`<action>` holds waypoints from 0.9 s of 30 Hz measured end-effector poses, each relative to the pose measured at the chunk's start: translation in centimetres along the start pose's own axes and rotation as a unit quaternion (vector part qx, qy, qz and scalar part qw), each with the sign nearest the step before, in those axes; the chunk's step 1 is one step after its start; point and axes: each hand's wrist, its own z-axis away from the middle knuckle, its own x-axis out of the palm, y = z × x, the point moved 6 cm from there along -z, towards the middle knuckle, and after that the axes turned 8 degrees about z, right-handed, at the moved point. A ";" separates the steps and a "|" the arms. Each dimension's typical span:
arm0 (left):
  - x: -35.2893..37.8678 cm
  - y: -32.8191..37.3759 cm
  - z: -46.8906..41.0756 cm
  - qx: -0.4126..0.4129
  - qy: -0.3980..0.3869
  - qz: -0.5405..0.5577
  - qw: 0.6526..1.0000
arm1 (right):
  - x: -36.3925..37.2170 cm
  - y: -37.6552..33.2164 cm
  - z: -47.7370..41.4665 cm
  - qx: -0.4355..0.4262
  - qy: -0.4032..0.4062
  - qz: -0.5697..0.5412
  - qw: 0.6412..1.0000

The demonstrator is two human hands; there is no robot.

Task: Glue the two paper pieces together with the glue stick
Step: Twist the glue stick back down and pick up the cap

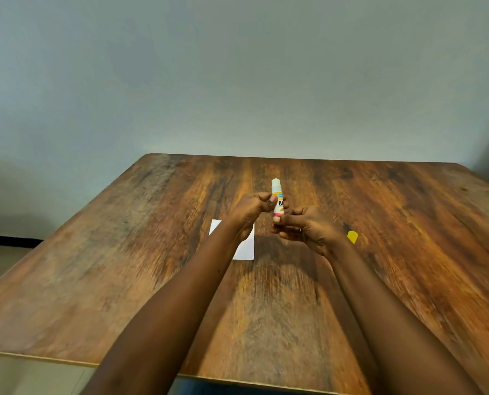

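Observation:
An uncapped glue stick (277,195) stands upright above the table, its white tip showing at the top. My left hand (250,210) grips its labelled middle from the left. My right hand (303,228) pinches its pink base from below and the right. White paper (247,246) lies flat on the table under my left wrist, partly hidden by the arm; I cannot tell whether it is one piece or two. The yellow cap (352,237) of the glue stick lies on the table to the right of my right hand.
The wooden table (123,266) stretches wide to both sides, with its near edge at the bottom and its far edge against a plain grey wall (237,81).

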 end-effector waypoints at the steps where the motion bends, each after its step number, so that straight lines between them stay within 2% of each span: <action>1: -0.3 0.3 0.0 0.011 0.017 -0.017 1.000 | 0.1 -0.3 -0.2 -0.020 0.029 0.052 0.998; 4: -0.6 1.3 0.2 0.052 0.072 -0.046 0.995 | 0.7 -1.5 -0.3 -0.073 0.157 0.239 0.955; 6: -0.7 2.0 0.5 0.071 0.098 -0.057 0.991 | 1.3 -2.4 0.0 -0.106 0.227 0.284 0.926; 8: -0.8 2.8 0.7 0.074 0.101 -0.061 0.990 | 1.8 -2.7 0.0 -0.128 0.202 0.218 0.946; 11: -1.1 3.6 1.0 0.062 0.086 -0.040 0.994 | 2.7 -2.5 -0.7 -0.091 0.032 0.061 0.993; 13: -1.2 3.9 1.3 0.059 0.082 -0.023 0.995 | 2.8 -2.2 -0.8 -0.044 -0.039 -0.034 0.998; 15: -1.3 4.0 1.5 0.050 0.083 -0.014 0.995 | 2.6 -2.2 -0.9 -0.007 -0.063 -0.086 0.994; 18: -1.5 4.0 1.6 0.056 0.095 -0.045 0.993 | 2.1 -2.7 -0.9 -0.025 -0.018 0.026 0.999; 21: -1.4 3.9 1.6 0.069 0.115 -0.067 0.989 | 2.0 -3.1 -1.0 -0.047 0.130 0.158 0.978; 23: -1.0 3.9 1.6 0.068 0.125 -0.070 0.987 | 2.4 -3.5 -0.8 -0.067 0.202 0.181 0.960; 25: -0.8 4.0 1.5 0.064 0.124 -0.060 0.988 | 2.7 -3.5 -0.6 -0.075 0.210 0.168 0.960; 27: -0.8 4.5 1.7 0.066 0.112 -0.044 0.991 | 2.9 -3.4 -0.8 -0.073 0.159 0.149 0.973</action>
